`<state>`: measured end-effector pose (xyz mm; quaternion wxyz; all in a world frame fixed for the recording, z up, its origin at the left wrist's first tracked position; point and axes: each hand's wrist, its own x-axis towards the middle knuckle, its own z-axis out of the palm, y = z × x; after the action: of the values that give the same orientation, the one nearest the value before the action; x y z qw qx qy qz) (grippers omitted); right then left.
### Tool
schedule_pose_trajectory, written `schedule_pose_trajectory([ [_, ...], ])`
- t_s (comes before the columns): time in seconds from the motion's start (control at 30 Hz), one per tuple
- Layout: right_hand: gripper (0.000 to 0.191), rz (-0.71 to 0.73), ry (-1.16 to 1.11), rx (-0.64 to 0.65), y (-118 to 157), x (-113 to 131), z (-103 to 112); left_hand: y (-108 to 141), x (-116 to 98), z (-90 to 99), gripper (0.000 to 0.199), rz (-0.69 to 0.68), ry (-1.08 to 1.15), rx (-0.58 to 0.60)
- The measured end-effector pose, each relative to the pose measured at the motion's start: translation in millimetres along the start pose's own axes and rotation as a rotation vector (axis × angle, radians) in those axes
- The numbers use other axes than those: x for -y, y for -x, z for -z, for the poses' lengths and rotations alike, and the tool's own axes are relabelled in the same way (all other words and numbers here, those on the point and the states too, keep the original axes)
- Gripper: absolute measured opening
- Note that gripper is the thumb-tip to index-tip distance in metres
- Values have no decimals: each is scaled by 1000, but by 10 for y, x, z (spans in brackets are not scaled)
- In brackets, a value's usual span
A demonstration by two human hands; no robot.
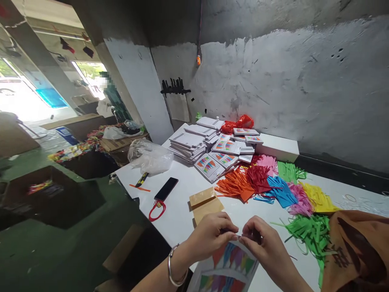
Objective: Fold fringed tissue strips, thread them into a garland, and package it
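Note:
My left hand [209,234], with a silver bangle at its wrist, pinches the top edge of a flat white packet [223,272] printed with rows of multicoloured tassels. My right hand [263,240] is closed at the same edge, its thumb almost touching the left one. The packet tilts over the table's front edge, and its lower end runs out of view. Just beyond my hands lies a folded brown paper piece [205,202]. Green paper tassels [313,233] are to the right of my right hand, beside a brown cloth bag [358,247].
Orange tassels [235,184], blue tassels [281,190] and yellow tassels [317,196] lie along the table's right. Behind are stacked white boxes [190,142] and printed packets [209,166]. At left are a phone [166,189], a cutter knife [142,179] and a plastic bag [152,156].

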<state>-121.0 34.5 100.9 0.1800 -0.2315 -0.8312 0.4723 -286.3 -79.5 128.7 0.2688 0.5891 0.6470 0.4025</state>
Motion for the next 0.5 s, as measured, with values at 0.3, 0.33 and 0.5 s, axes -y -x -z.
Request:
schedule_pose_trajectory([
  [0.3,40,509,292,-437,171,-294,-130,17,-40,-71,28,93,36,-51],
  [0.33,38,575,346,-414,176,-284,-139,21,-48,-78,35,98,40,-49],
  [0.5,31,613,452,-285,147,-257,-74,37,-43,-110,48,57,25,-11],
])
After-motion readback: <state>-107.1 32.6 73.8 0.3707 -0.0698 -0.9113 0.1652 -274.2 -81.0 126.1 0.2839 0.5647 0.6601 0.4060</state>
